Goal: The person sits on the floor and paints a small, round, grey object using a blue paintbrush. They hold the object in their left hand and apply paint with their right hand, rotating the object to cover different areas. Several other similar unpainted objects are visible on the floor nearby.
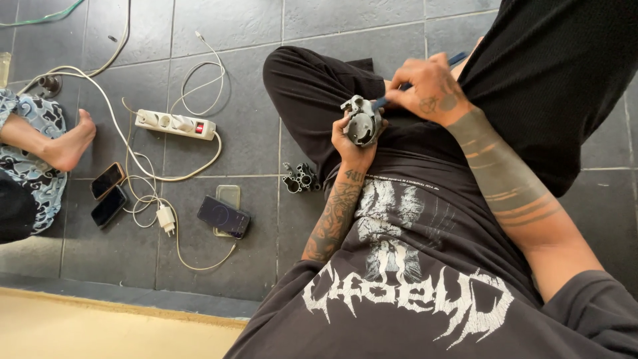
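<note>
Both hands are busy over your lap: your left hand (350, 141) is wrapped around a small grey metal part (362, 120), holding it up just above your crossed legs, while your right hand (430, 86) pinches a blue-handled tool (405, 85) whose tip meets the part's upper edge. Down on the dark tiled floor (252, 133) beside your knee lies another dark metal piece (300, 177). Further left, a white power strip (175, 124) feeds cables to several phones (224, 216), near another person's bare foot (70, 146).
</note>
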